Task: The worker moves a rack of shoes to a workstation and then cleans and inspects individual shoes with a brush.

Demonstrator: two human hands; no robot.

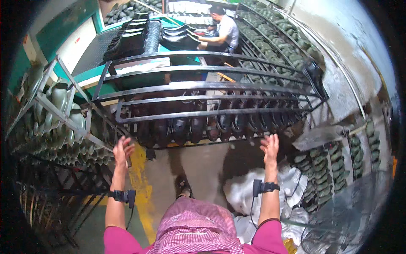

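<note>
I had both hands raised at the near edge of the metal rack cart [203,86], the left hand [122,150] with fingers spread loosely and holding nothing, the right hand [270,147] likewise open, palm toward the frame. Just beyond my fingers hung the row of dark boots [198,125] on the rack's lower bars. Gripping both corners evenly seemed wisest, since racks of green boots [63,114] crowded the left hand's side.

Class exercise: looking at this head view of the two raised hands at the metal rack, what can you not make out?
- Left hand: grip on the metal rack blurred.
- Right hand: contact with the rack unclear.
- Dark boots: tops hidden behind the bars.
- Seated person: their work too small.
</note>
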